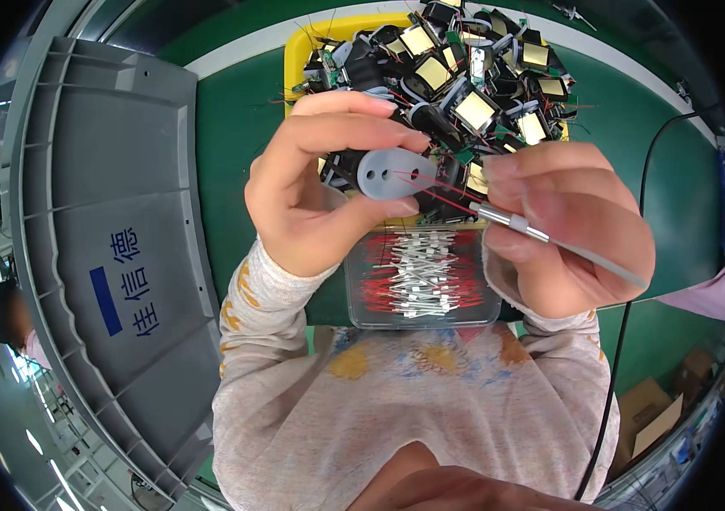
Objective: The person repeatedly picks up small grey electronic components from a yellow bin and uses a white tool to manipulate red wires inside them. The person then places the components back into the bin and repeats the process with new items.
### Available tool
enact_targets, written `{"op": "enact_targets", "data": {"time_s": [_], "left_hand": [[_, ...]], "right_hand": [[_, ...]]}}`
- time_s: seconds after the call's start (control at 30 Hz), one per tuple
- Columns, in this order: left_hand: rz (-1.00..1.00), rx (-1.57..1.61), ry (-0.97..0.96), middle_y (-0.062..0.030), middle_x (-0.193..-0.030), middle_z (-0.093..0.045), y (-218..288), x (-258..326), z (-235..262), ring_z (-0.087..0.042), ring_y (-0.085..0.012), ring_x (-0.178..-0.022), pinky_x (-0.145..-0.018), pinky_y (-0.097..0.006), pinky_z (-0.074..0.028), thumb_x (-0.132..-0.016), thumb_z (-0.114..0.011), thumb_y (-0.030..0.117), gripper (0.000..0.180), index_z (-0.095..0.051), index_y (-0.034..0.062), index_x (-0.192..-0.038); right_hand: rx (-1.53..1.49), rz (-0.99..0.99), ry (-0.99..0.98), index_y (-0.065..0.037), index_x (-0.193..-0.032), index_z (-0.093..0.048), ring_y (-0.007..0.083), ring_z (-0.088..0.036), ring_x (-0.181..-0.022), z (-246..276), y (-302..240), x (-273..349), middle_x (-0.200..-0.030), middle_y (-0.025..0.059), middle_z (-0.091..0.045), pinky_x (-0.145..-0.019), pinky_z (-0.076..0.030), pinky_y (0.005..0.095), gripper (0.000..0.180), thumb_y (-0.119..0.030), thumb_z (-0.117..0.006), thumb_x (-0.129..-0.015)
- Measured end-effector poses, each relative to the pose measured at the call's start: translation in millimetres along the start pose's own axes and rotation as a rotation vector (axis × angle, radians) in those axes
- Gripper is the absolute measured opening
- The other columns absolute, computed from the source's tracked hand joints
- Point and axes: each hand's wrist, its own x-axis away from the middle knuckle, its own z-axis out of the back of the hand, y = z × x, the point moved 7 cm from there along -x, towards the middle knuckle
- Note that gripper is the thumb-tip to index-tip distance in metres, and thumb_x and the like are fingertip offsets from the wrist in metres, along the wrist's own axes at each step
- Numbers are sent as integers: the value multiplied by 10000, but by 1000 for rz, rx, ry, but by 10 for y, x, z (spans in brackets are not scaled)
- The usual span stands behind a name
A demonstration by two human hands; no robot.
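My left hand (303,183) pinches a grey oval plastic piece (384,174) with small round holes, thumb below and fingers above. Thin red wires (447,194) run from the piece toward my right hand. Closed near them, my right hand (571,226) grips a slim silver tool (511,221) with a pale band and a long flat grey end. The tool's tip meets the wires; whether it clamps them I cannot tell. Below both hands sits a clear plastic box (362,318) of small white parts with red wires (424,272).
Behind my hands a yellow bin (297,55) is heaped with black and grey electronic assemblies (439,77). A large grey crate (137,204) stands on the left of the green table (230,145). A black cable (641,183) hangs at right, above cardboard boxes (647,409). Another person (11,315) is far left.
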Motion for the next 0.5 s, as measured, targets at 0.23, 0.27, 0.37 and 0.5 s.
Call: {"op": "enact_targets", "data": {"time_s": [0.23, 0.27, 0.37, 0.5], "left_hand": [[-134, -29, -13, -141, -873, -648, 37, -13, -27, -521, -254, -999, -864, -369, -406, -572, -762, 7, 432, -537, -11, -941], [-160, -47, -20, -140, -871, -649, 43, -19, -12, -524, -253, -992, -869, -374, -401, -577, -767, 17, 432, -533, -7, -940], [-197, -94, -25, -132, -865, -651, 72, -27, -10, -537, -243, -960, -884, -385, -384, -585, -772, 37, 430, -529, 3, -938], [-227, -142, -18, -119, -851, -657, 108, -26, -17, -553, -226, -922, -892, -393, -371, -590, -774, 51, 430, -529, 19, -941]], "right_hand": [[-8, -59, -60, 47, -851, -529, 294, -603, -707, -9, 7, -7, -731, 185, -585, -557, -510, 313, 305, 51, -713, -607], [9, -68, -104, 45, -852, -532, 292, -604, -711, -18, -10, -23, -733, 183, -587, -562, -513, 316, 308, 48, -718, -606], [45, -79, -113, 39, -858, -539, 291, -605, -718, -28, -25, -17, -739, 176, -594, -574, -520, 322, 325, 44, -730, -595], [46, -74, -31, 32, -866, -540, 295, -608, -729, -15, -44, 10, -744, 167, -602, -588, -527, 328, 346, 46, -736, -582]]}}
